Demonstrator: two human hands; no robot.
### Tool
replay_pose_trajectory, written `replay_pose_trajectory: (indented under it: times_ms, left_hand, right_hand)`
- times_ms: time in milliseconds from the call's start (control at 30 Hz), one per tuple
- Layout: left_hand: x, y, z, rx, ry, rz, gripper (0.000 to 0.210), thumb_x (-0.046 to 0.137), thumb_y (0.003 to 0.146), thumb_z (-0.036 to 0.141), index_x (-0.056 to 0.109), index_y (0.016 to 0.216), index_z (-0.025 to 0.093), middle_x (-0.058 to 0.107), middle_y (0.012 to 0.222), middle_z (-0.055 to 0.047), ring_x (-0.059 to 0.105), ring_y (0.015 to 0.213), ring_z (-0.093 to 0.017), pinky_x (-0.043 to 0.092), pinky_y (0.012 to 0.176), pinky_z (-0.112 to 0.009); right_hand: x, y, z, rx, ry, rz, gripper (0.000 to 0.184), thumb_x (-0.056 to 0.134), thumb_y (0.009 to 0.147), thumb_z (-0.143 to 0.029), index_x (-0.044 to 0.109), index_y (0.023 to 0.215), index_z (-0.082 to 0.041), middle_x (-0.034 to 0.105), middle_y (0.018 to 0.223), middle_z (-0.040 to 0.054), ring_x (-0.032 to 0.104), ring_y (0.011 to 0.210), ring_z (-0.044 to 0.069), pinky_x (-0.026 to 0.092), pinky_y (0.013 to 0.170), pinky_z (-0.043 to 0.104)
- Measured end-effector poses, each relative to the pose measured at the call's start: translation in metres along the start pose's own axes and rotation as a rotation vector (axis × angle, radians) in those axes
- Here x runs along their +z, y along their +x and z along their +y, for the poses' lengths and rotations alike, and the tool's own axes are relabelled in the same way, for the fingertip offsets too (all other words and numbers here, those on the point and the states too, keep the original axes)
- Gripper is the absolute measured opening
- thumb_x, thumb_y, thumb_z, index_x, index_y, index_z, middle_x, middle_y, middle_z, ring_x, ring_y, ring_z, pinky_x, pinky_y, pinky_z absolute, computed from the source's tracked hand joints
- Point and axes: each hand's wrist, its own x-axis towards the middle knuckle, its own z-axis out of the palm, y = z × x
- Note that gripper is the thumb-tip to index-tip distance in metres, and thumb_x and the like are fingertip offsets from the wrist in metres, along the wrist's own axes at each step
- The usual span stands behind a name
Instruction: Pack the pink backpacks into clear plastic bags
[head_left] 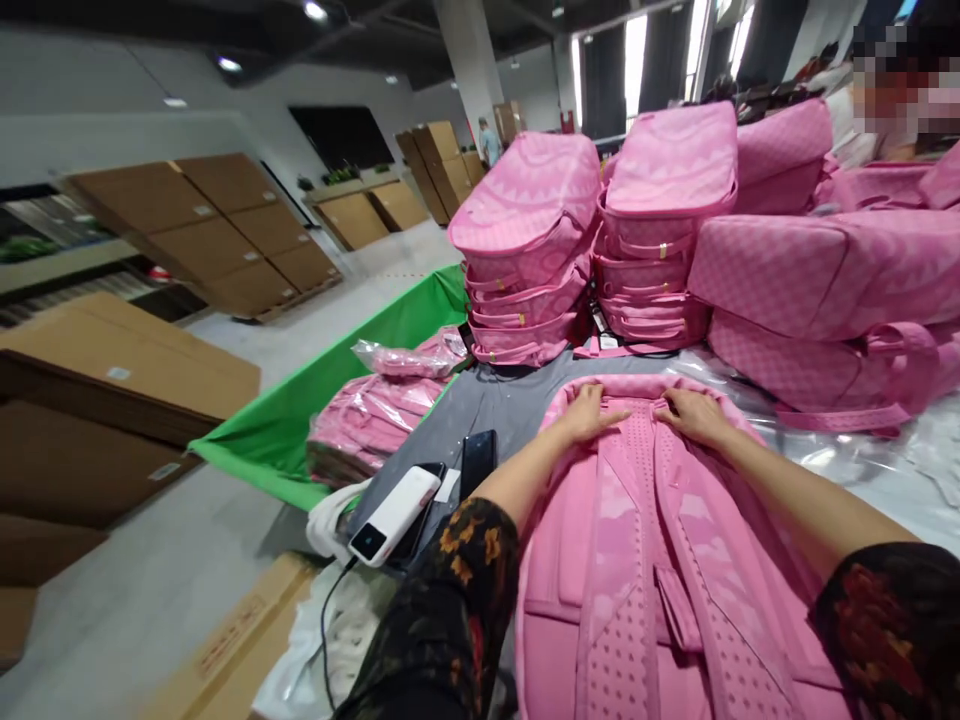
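A pink backpack [559, 590] lies in front of me with its shoulder straps facing up and its top end pointing away. At the left of its top edge, my left hand [587, 415] grips the fabric, thumb stretched toward the strap. My right hand [694, 413] grips the same top edge on the right, fingers curled over it. Just beyond the hands, stacks of pink backpacks [525, 195] stand on the grey table surface [427, 440].
Left of the backpack lie a white power bank [397, 512] with a cable and a dark phone [478, 460]. A green-sided bin [330, 365] holds plastic-wrapped pink bags [375, 420]. Cardboard boxes [202, 230] stand on the floor. Another person [885, 95] is at the far right.
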Motion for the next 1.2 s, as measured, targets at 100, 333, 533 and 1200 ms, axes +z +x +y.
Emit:
replay_pose_trajectory:
  times_ms: [100, 333, 533, 1200]
  left_hand:
    - [0.013, -0.028, 0.030, -0.071, -0.080, -0.055, 0.099, 0.056, 0.082, 0.082, 0.038, 0.159, 0.022, 0.032, 0.168, -0.021, 0.022, 0.156, -0.047, 0.030, 0.119, -0.067]
    - [0.038, -0.055, 0.044, -0.106, -0.118, -0.068, 0.105, 0.053, 0.077, 0.089, 0.039, 0.160, 0.027, -0.002, 0.175, -0.015, -0.015, 0.159, -0.040, -0.002, 0.125, -0.069]
    - [0.050, -0.075, 0.025, -0.154, -0.159, 0.143, 0.092, 0.056, 0.084, 0.077, 0.034, 0.162, 0.032, 0.006, 0.176, -0.009, -0.007, 0.160, -0.043, 0.004, 0.128, -0.066]
    - [0.053, -0.038, 0.027, -0.226, -0.012, 0.228, 0.062, 0.044, 0.104, 0.049, 0.035, 0.161, 0.027, 0.022, 0.174, -0.011, 0.010, 0.161, -0.036, 0.017, 0.126, -0.066]
  right_hand:
    - [0.000, 0.008, -0.008, 0.028, -0.010, 0.036, 0.033, 0.056, 0.098, -0.042, 0.066, 0.114, -0.015, 0.076, 0.102, 0.0151, 0.072, 0.090, 0.029, 0.047, 0.072, 0.034]
    - [-0.013, -0.004, -0.027, -0.061, -0.074, 0.149, 0.028, 0.048, 0.098, -0.017, 0.063, 0.121, -0.012, 0.072, 0.116, 0.0209, 0.068, 0.107, 0.030, 0.050, 0.087, 0.038]
    - [-0.047, 0.042, 0.004, -0.112, -0.108, 0.063, 0.039, 0.072, 0.079, -0.020, 0.069, 0.118, -0.021, 0.073, 0.118, 0.0123, 0.068, 0.107, 0.029, 0.050, 0.081, 0.033]
    - [0.002, -0.162, -0.090, -0.535, 0.064, 0.189, 0.049, 0.037, 0.103, -0.029, 0.055, 0.147, -0.017, 0.060, 0.146, 0.0149, 0.054, 0.135, 0.026, 0.042, 0.114, 0.049]
